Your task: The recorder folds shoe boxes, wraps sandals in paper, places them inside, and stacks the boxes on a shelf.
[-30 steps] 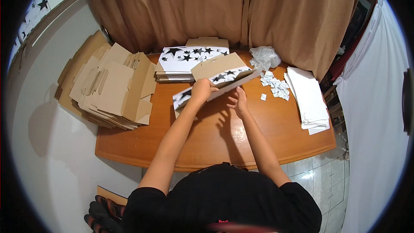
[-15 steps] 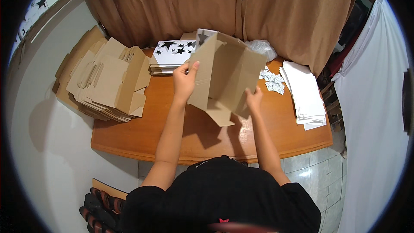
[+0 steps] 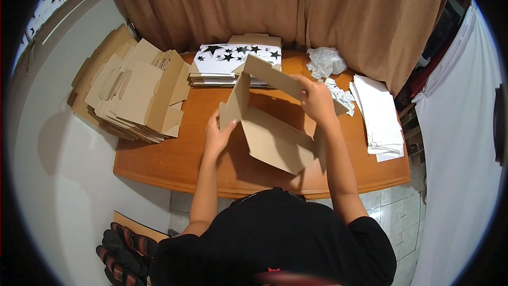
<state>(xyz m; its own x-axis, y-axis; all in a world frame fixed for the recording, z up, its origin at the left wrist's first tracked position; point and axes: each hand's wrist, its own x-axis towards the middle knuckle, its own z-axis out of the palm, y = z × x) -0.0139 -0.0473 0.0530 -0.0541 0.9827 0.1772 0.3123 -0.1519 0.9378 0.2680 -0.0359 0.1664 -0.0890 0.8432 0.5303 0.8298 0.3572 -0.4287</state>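
Note:
A brown cardboard box [image 3: 278, 140], partly unfolded into an open frame, is tilted just over the wooden table, whose surface shows through it. My left hand [image 3: 217, 133] grips a flap at the box's left end, thumb on the near face. Over on the far right side, my right hand [image 3: 317, 99] is closed on the edge of the long upper panel, with its fingertips partly hidden. Beyond the box lies a pile of flat cardboard topped by a white sheet with black stars [image 3: 225, 57].
Flattened cardboard boxes [image 3: 127, 90] are stacked at the left of the table [image 3: 153, 161]. On the right are a clear plastic bag [image 3: 326, 62], a heap of small white packets [image 3: 344, 97] and white paper sheets [image 3: 377, 116]. Sandals [image 3: 124, 249] sit at lower left.
The box has come down and turned, so its far pile is more exposed. My right hand has moved from the near right edge up to the far panel; my left hand has moved lower.

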